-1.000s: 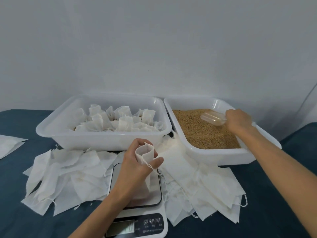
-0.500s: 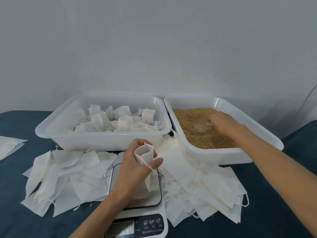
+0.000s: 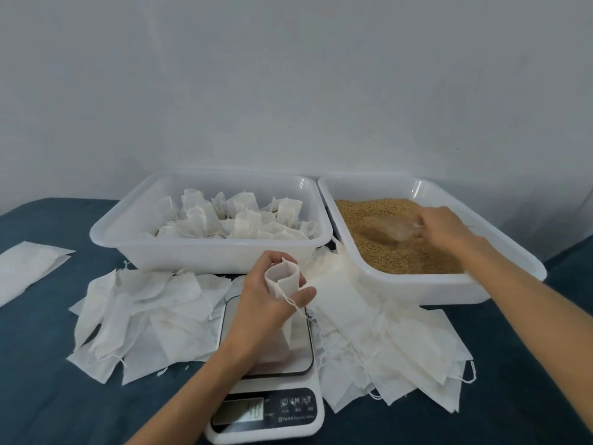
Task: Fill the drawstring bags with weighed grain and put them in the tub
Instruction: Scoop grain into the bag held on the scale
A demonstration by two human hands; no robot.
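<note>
Well under way, by the look of it, but far from finished.

On the dark blue table [image 3: 48, 396]: two white tubs side by side. In the left tub [image 3: 205, 255], a good heap of filled bags [image 3: 237, 220], standing bunched and touching one another across most of the floor; so much done. In the right tub [image 3: 449, 285], grain [image 3: 401, 255] spread wide, plenty left to draw from.

In front of the tubs, loose piles of flat empty bags: one pile [image 3: 144, 316] left of the scale, a larger pile [image 3: 385, 342] right of it, partly under the grain tub's near edge. A separate stack of white sheets [image 3: 29, 268] at far left. Many bags yet to fill, then.

Scale [image 3: 272, 409] at centre front, display lit but unreadable.

Over its platform, left hand [image 3: 269, 303] gripping one open bag [image 3: 284, 281], fingers curled round the neck, mouth held wide and upward, drawstring dangling. Seemingly empty as yet, though its lower part is hidden.

Right hand [image 3: 446, 229] down in the grain, clenched on the handle of a clear scoop [image 3: 394, 229], itself sunk in the grain.

Judged step: scooping; pouring, weighing, drawing shut and placing in the left tub all remaining for this bag.
</note>
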